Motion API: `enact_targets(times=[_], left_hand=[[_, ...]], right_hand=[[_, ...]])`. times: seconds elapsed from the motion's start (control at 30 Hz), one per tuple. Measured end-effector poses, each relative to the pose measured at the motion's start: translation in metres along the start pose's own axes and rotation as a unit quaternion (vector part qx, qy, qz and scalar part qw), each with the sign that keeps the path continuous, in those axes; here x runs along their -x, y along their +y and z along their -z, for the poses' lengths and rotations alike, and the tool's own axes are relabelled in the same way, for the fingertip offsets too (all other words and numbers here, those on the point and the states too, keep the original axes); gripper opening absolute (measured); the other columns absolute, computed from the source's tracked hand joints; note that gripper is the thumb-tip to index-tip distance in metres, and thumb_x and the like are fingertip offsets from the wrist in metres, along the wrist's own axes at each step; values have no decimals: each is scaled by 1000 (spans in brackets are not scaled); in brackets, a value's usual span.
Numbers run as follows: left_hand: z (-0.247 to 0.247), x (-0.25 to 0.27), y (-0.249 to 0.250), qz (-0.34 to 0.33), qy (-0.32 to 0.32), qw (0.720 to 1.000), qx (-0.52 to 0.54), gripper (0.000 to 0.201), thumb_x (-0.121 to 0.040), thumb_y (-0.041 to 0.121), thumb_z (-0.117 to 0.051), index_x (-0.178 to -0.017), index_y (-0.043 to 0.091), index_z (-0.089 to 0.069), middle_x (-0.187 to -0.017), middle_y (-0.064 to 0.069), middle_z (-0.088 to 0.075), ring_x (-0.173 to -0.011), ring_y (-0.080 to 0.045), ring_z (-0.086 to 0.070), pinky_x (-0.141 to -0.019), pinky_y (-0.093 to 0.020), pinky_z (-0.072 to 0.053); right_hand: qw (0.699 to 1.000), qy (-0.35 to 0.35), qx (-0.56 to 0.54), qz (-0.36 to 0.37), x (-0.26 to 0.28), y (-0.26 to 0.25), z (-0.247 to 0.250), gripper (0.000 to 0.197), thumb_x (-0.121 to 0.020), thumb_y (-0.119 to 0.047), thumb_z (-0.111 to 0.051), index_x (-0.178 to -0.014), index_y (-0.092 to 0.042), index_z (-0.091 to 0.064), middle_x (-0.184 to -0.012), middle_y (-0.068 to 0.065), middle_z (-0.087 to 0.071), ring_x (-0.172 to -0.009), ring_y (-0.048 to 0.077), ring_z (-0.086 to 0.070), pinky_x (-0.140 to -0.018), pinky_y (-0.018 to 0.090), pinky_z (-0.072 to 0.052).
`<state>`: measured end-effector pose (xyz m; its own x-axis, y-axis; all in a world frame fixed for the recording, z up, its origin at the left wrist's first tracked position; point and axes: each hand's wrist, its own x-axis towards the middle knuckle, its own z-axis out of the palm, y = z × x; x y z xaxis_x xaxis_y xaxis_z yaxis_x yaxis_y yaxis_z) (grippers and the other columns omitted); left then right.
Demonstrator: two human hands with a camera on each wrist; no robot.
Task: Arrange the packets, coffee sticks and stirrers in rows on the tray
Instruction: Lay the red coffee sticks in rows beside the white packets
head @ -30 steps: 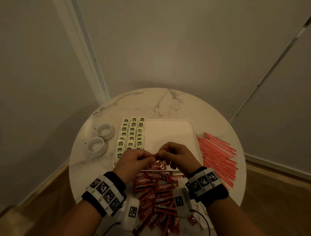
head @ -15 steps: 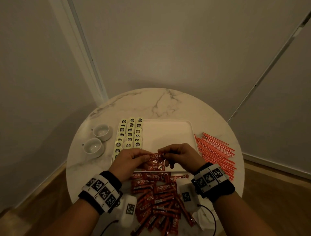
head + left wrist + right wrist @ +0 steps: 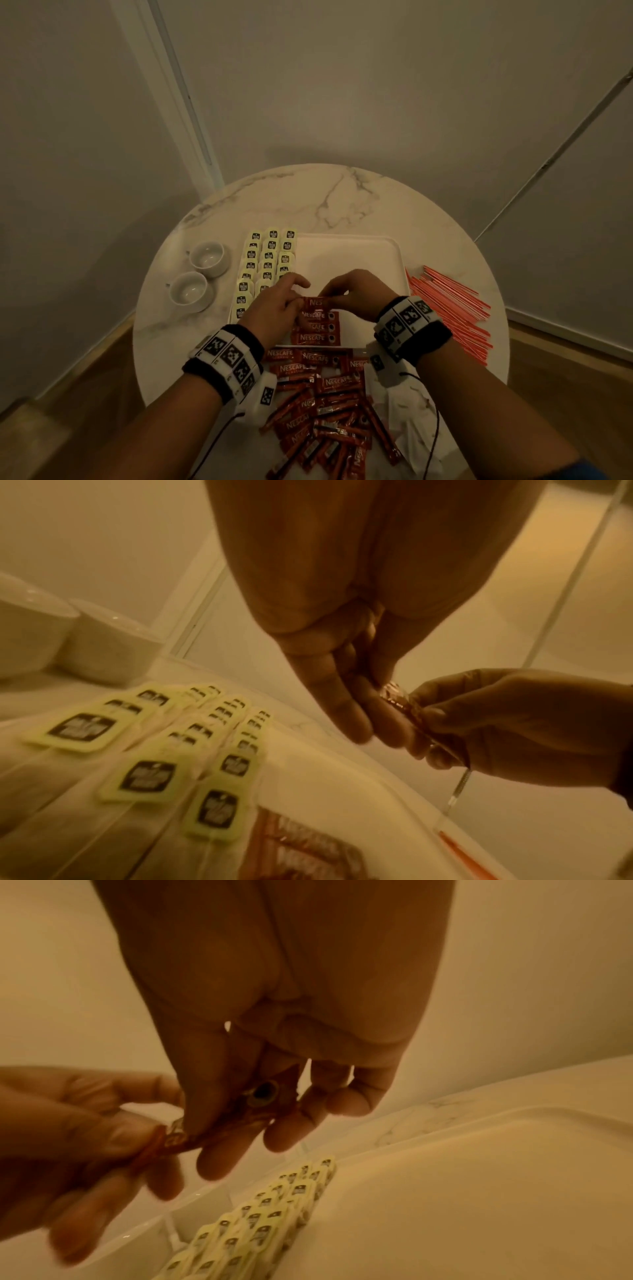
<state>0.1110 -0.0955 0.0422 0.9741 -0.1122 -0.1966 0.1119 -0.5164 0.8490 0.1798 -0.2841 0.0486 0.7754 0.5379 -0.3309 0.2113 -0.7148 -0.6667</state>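
Head view shows my left hand (image 3: 274, 308) and right hand (image 3: 356, 294) pinching one coffee stick (image 3: 317, 302) between them, each at an end, just above the near part of the tray (image 3: 346, 253). Both hands are narrow, thumb and fingers closed on the stick; the wrist views confirm the pinch from either side. I judge the stick to be light, thin and floppy, with slick foil that could slide or buckle if squeezed mid-length, so the flat sealed ends are the best places to hold it.

Three sticks (image 3: 317, 327) already lie in a column on the tray right below the held one, so it should probably go down touching the top of that column. Packets (image 3: 267, 260) fill three rows along the tray's left side, just beside my left hand. Loose sticks lie heaped in a pile (image 3: 322, 411) on the worktop (image 3: 342, 202) between my wrists, and the stirrers (image 3: 448, 308) lie off the tray to the right, not yet arranged.
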Motion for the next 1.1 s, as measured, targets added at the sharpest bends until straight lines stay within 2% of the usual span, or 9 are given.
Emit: enact_targets(times=[0.13, 0.27, 0.4, 0.5, 0.73, 0.8, 0.9, 1.0, 1.1], left_hand=[[-7, -7, -20, 36, 73, 995, -50, 22, -97, 14, -45, -113, 26, -55, -91, 9, -68, -82, -11, -64, -76, -32, -54], [-27, -3, -33, -5, 18, 989, -146, 24, -98, 19, -47, -116, 23, -61, -106, 13, -55, -99, -6, -52, -80, -11, -35], [-48, -1, -49, -48, -77, 955, -283, 36, -96, 23, -45, -130, 24, -57, -140, 7, -48, -125, -19, -37, -105, -29, -34], [-55, 4, -53, -44, -106, 935, -335, 43, -95, 28, -43, -137, 30, -50, -154, 8, -32, -127, -24, -32, -101, -39, -40], [-62, 11, -56, -41, -127, 912, -387, 46, -97, 34, -41, -143, 34, -42, -159, 8, -20, -135, -23, -24, -109, -41, -30], [-62, 11, -56, -42, -126, 913, -387, 48, -97, 33, -41, -144, 34, -40, -159, 8, -19, -136, -23, -23, -109, -40, -29], [-62, 10, -58, -38, -130, 914, -382, 50, -95, 32, -42, -145, 33, -39, -159, 7, -20, -137, -23, -21, -111, -42, -28], [-62, 10, -59, -34, -132, 918, -373, 50, -95, 33, -43, -145, 32, -39, -159, 6, -20, -138, -23, -21, -112, -44, -28], [-62, 11, -61, -39, -131, 919, -370, 51, -95, 32, -43, -145, 32, -38, -160, 6, -18, -140, -23, -19, -114, -43, -25]], right_hand=[[998, -7, 4, -55, -33, 14, 0, 17, -87, -26, -68, -96, -15, -76, -95, 1, -72, -85, 10, -58, -77, 24, -40], [994, 14, 11, -106, -61, 30, -14, 19, -84, -23, -72, -99, -12, -77, -99, 5, -73, -82, 10, -58, -73, 22, -42], [990, 1, 7, -138, -77, 40, -28, 17, -83, -18, -73, -99, -13, -77, -100, 4, -73, -84, 9, -59, -74, 20, -45], [991, -7, 15, -133, -81, 43, -35, 21, -85, -21, -71, -104, -15, -76, -107, 2, -72, -88, 8, -58, -77, 19, -42], [993, -2, 87, -80, -84, 46, -43, 21, -86, -26, -67, -107, -24, -75, -106, -3, -69, -104, 11, -52, -92, 23, -44], [992, 11, 110, -66, -85, 45, -46, 22, -88, -25, -64, -107, -26, -74, -105, 0, -65, -101, 11, -46, -88, 24, -41], [992, 11, 110, -55, -86, 42, -49, 21, -87, -21, -64, -104, -26, -75, -105, 3, -65, -103, 18, -54, -90, 29, -48], [992, -2, 109, -56, -85, 40, -49, 21, -87, -20, -64, -104, -26, -75, -102, -2, -63, -96, 15, -56, -83, 26, -47], [993, -9, 102, -56, -84, 38, -48, 23, -87, -18, -64, -107, -23, -74, -83, -15, -53, -86, 9, -53, -76, 22, -41]])
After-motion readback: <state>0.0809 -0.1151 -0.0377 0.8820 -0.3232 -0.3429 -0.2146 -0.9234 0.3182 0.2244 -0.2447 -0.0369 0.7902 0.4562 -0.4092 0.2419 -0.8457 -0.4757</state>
